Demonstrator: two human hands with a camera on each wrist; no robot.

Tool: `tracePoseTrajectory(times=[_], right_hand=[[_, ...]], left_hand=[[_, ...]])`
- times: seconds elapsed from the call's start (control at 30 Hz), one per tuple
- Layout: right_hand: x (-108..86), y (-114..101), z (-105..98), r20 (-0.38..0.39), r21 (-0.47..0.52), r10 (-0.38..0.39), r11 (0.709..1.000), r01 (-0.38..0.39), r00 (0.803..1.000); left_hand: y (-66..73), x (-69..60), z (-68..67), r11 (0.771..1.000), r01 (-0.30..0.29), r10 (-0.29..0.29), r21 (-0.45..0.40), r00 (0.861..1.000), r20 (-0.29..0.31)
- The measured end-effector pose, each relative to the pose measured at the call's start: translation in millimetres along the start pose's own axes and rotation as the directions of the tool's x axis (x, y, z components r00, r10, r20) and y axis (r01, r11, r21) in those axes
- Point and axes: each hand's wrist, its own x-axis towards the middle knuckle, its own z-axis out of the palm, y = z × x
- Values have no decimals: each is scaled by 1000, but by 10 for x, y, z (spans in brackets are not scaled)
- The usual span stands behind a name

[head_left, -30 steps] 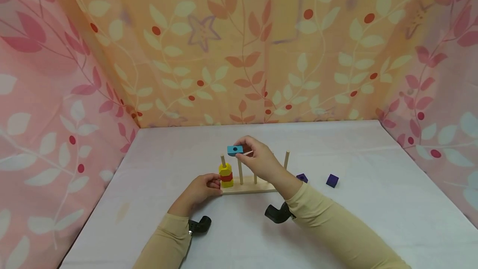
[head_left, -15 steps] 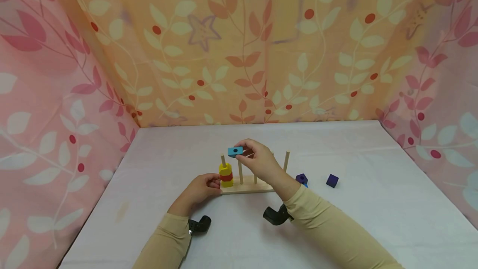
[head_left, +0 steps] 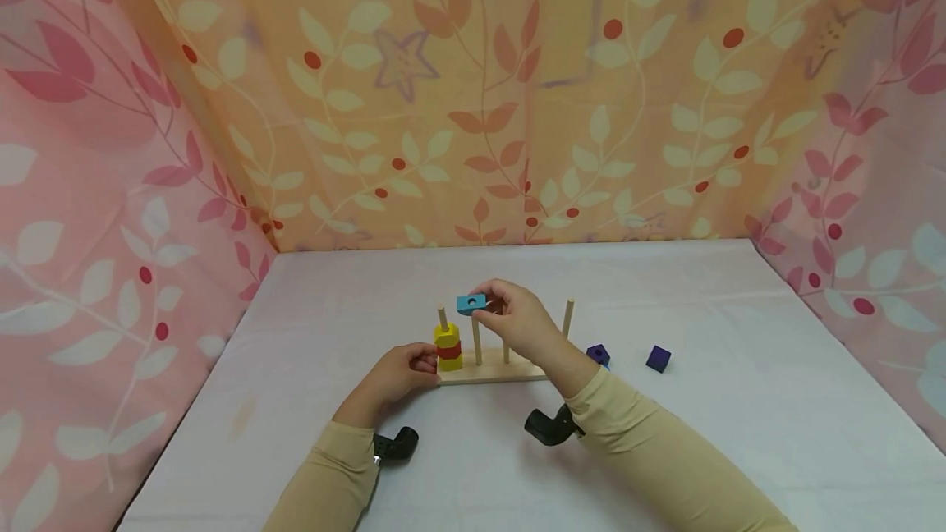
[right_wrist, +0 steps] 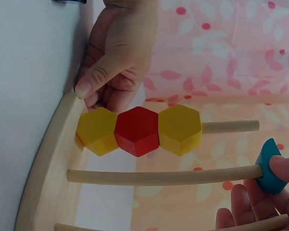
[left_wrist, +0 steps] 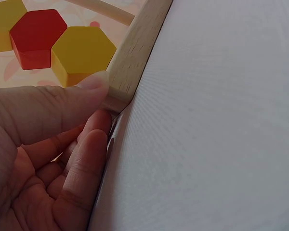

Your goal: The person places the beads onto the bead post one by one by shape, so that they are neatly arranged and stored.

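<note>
The left hand (head_left: 395,374) grips the left end of the wooden base (head_left: 491,368), its thumb on the base's edge in the left wrist view. Beside it, a yellow, a red (right_wrist: 137,131) and a yellow hexagonal block (right_wrist: 180,129) are stacked on the end peg. The right hand (head_left: 521,323) pinches a blue block (head_left: 471,304) with a hole through it. In the right wrist view this block (right_wrist: 270,166) sits at the tip of the second peg (right_wrist: 164,177); whether the tip is inside the hole, I cannot tell.
Right of the base lie a purple block with a hole (head_left: 598,355), a bit of blue beside it, and another purple block (head_left: 658,359). Further bare pegs (head_left: 567,318) stand on the base. Patterned cloth (head_left: 473,105) hangs behind the table.
The right hand has shifted slightly right and down with the blue block, bringing it over the second peg. The left hand stays at the base's end.
</note>
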Motion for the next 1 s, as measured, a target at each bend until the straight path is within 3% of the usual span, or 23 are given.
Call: tracePoseTrajectory(times=[0.3,0.6,1.0], right_hand=[[-23,125,80,-59,162,54,986,-44,997],[-84,243,172,-61,247,133,962,-114,989],[-87,558,320,-88,192,181,968,-161,980]], left_hand=[[10,7,9,1000,16,-16,-2,1000,-8],[6,21,18,1000,11,-11,-1,1000,-15],[56,-14,17,1000,20,-20,3,999,-31]])
